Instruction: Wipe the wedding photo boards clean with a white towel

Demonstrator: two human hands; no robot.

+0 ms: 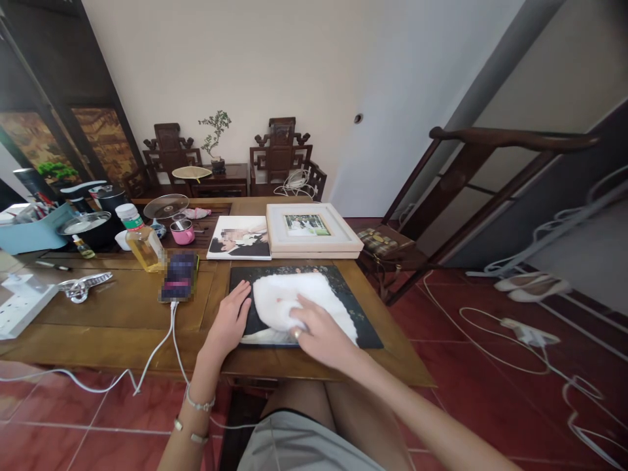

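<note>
A dark picture panel (366, 327) lies flat near the table's front edge, and a fluffy white cloth (324, 297) covers much of its middle. My left hand (230, 320) rests with fingers stretched out on the panel's left edge, beside the cloth. Bunched white cloth is gripped in my right hand (318, 330), which presses down over the panel; a ring shows on one finger. What the panel depicts is mostly hidden under the cloth.
Behind the panel lie a wedding photo print (240, 239) and stacked white frames (314, 232). To the left are a cabled phone (180, 278), an oil bottle (140, 239), a pink mug (182, 232) and a power strip (22, 304). A wooden chair (466, 170) stands right.
</note>
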